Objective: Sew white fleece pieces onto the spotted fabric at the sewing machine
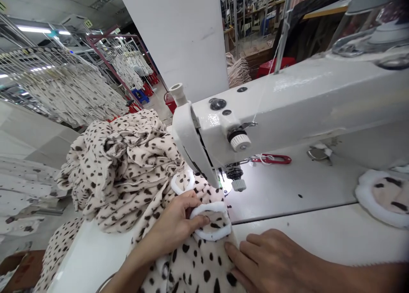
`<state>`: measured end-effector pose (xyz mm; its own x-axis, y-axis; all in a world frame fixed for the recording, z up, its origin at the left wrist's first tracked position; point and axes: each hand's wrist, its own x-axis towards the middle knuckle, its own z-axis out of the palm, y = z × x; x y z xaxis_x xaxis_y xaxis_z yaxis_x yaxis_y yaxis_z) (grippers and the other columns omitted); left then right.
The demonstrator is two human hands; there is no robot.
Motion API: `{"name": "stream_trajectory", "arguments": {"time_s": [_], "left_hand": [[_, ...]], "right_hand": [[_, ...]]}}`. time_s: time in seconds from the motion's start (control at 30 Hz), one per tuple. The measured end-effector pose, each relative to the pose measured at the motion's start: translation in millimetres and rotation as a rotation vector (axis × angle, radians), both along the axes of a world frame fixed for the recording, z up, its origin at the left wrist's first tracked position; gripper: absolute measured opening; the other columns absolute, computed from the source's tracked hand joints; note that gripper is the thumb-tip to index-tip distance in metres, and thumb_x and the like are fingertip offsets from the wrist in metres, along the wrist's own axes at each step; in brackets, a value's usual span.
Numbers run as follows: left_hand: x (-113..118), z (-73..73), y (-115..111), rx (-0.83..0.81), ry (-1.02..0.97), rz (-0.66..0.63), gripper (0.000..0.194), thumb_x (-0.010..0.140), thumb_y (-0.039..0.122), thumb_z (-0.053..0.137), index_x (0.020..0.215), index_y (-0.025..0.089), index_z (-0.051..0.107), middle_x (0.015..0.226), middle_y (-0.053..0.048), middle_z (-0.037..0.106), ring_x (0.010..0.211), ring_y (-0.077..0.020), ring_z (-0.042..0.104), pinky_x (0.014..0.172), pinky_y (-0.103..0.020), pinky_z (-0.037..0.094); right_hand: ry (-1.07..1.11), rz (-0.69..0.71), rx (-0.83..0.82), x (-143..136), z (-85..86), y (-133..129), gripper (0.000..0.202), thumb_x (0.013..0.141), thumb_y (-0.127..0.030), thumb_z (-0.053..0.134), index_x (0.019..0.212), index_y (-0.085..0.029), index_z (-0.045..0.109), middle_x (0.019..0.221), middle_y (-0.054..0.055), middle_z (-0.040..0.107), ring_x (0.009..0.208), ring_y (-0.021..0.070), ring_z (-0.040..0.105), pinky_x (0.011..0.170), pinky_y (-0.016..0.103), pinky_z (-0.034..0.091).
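A white sewing machine [204,135] stands over pale pink fabric with dark spots [204,263]. On the fabric, just in front of the lit needle area, lies a spotted patch with a fluffy white rim [220,235]. My left hand [175,222] pinches the left edge of this patch between thumb and fingers. At the patch's lower right, my right hand [268,259] rests on the fabric's edge, palm down, fingers spread a little. Another white-rimmed patch [174,184] lies on the fabric behind my left hand.
A big heap of spotted fabric [128,165] lies left of the machine. Red thread snips [277,159] lie behind the needle. A loose white-rimmed patch [367,195] is at the far right. Behind are a white pillar [188,37] and racks of hanging garments [70,84].
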<state>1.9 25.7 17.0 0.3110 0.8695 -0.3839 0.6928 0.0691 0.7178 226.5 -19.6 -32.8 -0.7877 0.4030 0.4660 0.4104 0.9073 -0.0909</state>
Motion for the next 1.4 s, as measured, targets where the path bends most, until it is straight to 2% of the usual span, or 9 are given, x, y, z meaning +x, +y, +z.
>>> {"name": "stream_trajectory", "arguments": {"time_s": [0.2,0.37,0.57,0.73,0.93,1.1,1.17,1.27,1.4], "left_hand": [[1.0,0.3,0.7,-0.010,-0.043,0.009,0.024,0.081,0.028,0.067,0.063,0.016,0.054,0.078,0.002,0.042,0.071,-0.0126,0.045,0.065,-0.023,0.036],[5.1,-5.1,-2.1,0.041,0.022,-0.010,0.018,0.081,0.026,0.065,0.066,0.018,0.060,0.084,0.001,0.052,0.081,-0.0153,0.052,0.070,-0.023,0.039],[5.5,-5.7,-1.3,0.081,0.091,-0.036,0.017,0.080,0.028,0.066,0.068,0.018,0.063,0.084,0.000,0.053,0.079,-0.0158,0.052,0.069,-0.024,0.040],[4.0,-5.2,-1.3,0.095,0.056,-0.054,0.015,0.080,0.026,0.066,0.068,0.018,0.064,0.082,0.001,0.052,0.076,-0.0142,0.052,0.063,-0.022,0.037],[0.7,-15.7,-0.1,0.166,0.076,-0.093,0.016,0.080,0.024,0.061,0.066,0.018,0.057,0.079,0.001,0.050,0.077,-0.0157,0.052,0.066,-0.023,0.038],[-3.3,-25.8,3.3,0.169,0.056,-0.088,0.011,0.080,0.028,0.061,0.074,0.020,0.056,0.079,0.001,0.055,0.077,-0.0178,0.053,0.070,-0.025,0.042],[-3.5,-26.4,3.4,0.157,0.055,-0.061,0.009,0.078,0.026,0.061,0.085,0.021,0.060,0.082,0.001,0.059,0.078,-0.0186,0.055,0.072,-0.026,0.042],[-1.6,-23.4,1.9,0.150,0.049,-0.024,0.026,0.074,0.023,0.061,0.101,0.023,0.062,0.088,0.002,0.063,0.082,-0.0194,0.057,0.075,-0.027,0.043],[-0.7,-11.6,-0.1,0.180,0.080,-0.043,0.023,0.076,0.027,0.065,0.098,0.022,0.063,0.084,0.002,0.062,0.077,-0.0176,0.056,0.068,-0.024,0.041]], "right_hand": [[0.004,-0.002,-0.013,-0.9,-2.5,-1.4,0.028,0.094,-0.008,0.037,0.098,-0.016,0.063,0.066,0.001,0.062,0.054,0.0122,0.055,0.047,0.027,0.037],[0.011,-0.004,-0.054,-4.5,-7.0,-2.4,0.025,0.094,-0.010,0.039,0.092,-0.018,0.063,0.064,0.000,0.060,0.055,0.0115,0.056,0.049,0.025,0.037],[0.100,-0.045,-0.084,-6.6,-9.5,2.9,0.026,0.097,-0.015,0.040,0.086,-0.019,0.063,0.066,-0.001,0.060,0.054,0.0111,0.056,0.048,0.026,0.039],[0.300,-0.124,-0.020,-10.0,0.0,21.0,0.020,0.094,-0.014,0.049,0.105,-0.013,0.065,0.076,0.003,0.062,0.067,0.0149,0.059,0.056,0.027,0.047],[0.267,-0.140,0.045,-18.4,-4.2,26.4,0.015,0.089,-0.012,0.056,0.100,-0.009,0.066,0.102,0.012,0.067,0.101,0.0239,0.060,0.082,0.037,0.053],[0.204,-0.181,0.082,-17.9,-10.9,22.9,0.011,0.087,-0.008,0.057,0.094,-0.009,0.065,0.111,0.013,0.065,0.115,0.0248,0.056,0.086,0.034,0.050],[0.165,-0.195,0.083,-17.6,-12.6,22.7,0.010,0.088,-0.010,0.056,0.091,-0.011,0.064,0.109,0.013,0.066,0.113,0.0239,0.056,0.087,0.035,0.049],[0.128,-0.207,0.052,-18.5,-15.2,22.3,0.012,0.089,-0.009,0.053,0.093,-0.013,0.064,0.103,0.011,0.067,0.101,0.0212,0.060,0.080,0.034,0.048],[0.150,-0.210,0.053,-21.0,-17.4,20.5,0.015,0.091,-0.012,0.051,0.098,-0.014,0.064,0.098,0.009,0.067,0.092,0.0218,0.062,0.075,0.035,0.044]]}}
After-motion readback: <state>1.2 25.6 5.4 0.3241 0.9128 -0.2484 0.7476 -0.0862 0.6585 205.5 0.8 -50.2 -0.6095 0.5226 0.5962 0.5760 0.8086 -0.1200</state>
